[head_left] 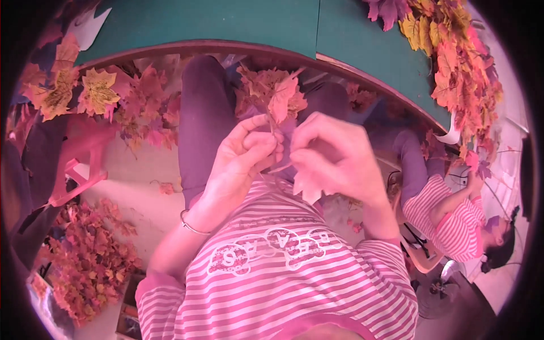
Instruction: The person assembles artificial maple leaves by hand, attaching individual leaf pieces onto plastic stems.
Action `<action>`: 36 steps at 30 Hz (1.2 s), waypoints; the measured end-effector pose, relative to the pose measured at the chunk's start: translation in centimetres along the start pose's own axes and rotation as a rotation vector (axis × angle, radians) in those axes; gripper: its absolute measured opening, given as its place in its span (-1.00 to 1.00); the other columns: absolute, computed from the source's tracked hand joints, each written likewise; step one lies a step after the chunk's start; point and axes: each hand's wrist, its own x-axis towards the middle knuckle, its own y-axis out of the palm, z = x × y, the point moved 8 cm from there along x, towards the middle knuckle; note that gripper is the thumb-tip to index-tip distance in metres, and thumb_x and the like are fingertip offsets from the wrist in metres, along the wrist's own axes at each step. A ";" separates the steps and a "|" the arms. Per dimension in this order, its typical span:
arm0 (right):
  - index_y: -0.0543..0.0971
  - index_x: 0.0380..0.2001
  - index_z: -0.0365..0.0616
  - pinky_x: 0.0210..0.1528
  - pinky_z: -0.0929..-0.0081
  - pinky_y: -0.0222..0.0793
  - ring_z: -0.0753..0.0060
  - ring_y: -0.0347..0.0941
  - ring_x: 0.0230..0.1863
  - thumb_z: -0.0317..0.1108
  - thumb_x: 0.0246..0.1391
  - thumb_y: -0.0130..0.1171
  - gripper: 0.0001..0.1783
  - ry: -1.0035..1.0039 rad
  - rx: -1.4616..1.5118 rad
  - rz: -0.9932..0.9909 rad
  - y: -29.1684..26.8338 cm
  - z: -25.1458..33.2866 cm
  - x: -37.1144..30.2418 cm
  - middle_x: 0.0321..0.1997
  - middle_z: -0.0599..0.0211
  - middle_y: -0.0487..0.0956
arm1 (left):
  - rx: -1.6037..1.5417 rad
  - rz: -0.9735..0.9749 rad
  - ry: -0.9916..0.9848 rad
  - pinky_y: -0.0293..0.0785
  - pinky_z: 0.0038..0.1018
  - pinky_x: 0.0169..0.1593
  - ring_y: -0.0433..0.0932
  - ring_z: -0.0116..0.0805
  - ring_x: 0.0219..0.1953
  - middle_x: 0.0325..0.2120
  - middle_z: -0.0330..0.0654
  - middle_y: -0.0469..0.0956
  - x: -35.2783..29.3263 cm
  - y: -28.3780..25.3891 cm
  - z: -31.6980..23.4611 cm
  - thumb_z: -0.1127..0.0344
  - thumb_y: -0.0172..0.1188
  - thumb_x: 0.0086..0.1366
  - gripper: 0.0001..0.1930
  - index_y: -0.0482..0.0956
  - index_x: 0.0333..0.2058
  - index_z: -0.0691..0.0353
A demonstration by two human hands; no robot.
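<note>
Over my lap, my left hand [246, 148] is closed, thumb and fingers pinching a thin stem. Just beyond its fingertips is a bunch of orange and pink artificial maple leaves [283, 99], lying between my knees. My right hand [334, 153] is close by on the right, fingers curled in and slightly blurred. From under it a pale pink maple leaf [313, 184] sticks out, its thin stem pointing toward my left hand. The right fingertips are partly hidden, but the leaf appears held in them.
A green table [215, 22] curves beyond my knees. Leaf garlands [453, 73] hang over its right side. A leaf pile [93, 260] covers the floor at left, near a pink stool [85, 164]. At right sits another person in a striped shirt [442, 215], beside a fan [436, 294].
</note>
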 end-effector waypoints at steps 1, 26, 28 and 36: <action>0.54 -0.33 -0.29 -0.36 0.44 0.44 0.27 0.53 -0.41 -0.54 0.03 0.36 -0.82 -0.001 -0.048 -0.013 0.5 -0.4 -0.6 -0.38 0.21 0.54 | 0.018 -0.022 0.021 0.62 -0.42 0.07 0.67 -0.35 -0.14 -0.17 -0.12 0.67 0.2 0.0 0.0 0.48 0.27 0.35 -0.48 0.28 0.22 0.32; 0.62 -0.29 -0.38 -0.27 0.65 0.53 0.56 0.60 -0.29 -0.71 0.07 0.31 -0.86 0.207 0.064 -0.380 2.1 -5.0 -4.0 -0.29 0.31 0.57 | 0.208 -0.173 0.284 0.63 -0.55 -0.14 0.67 -0.46 -0.19 -0.25 -0.18 0.69 -0.2 0.6 -0.4 0.53 0.30 0.32 -0.61 0.37 0.06 0.30; 0.62 -0.29 -0.38 -0.27 0.66 0.53 0.56 0.60 -0.28 -0.71 0.08 0.30 -0.87 0.203 0.028 -0.369 2.1 -4.8 -4.0 -0.28 0.32 0.57 | 0.178 -0.160 0.284 0.63 -0.55 -0.13 0.67 -0.46 -0.19 -0.25 -0.18 0.68 -0.2 0.9 -0.1 0.53 0.29 0.33 -0.62 0.38 0.06 0.29; 0.63 -0.29 -0.38 -0.20 0.65 0.53 0.61 0.58 -0.25 -0.71 0.08 0.30 -0.89 0.291 0.261 -0.435 1.9 -6.1 -4.3 -0.29 0.34 0.55 | 0.016 -0.146 0.234 0.64 -0.56 -0.13 0.66 -0.50 -0.19 -0.26 -0.19 0.68 0.3 1.1 0.2 0.53 0.26 0.35 -0.67 0.40 0.03 0.28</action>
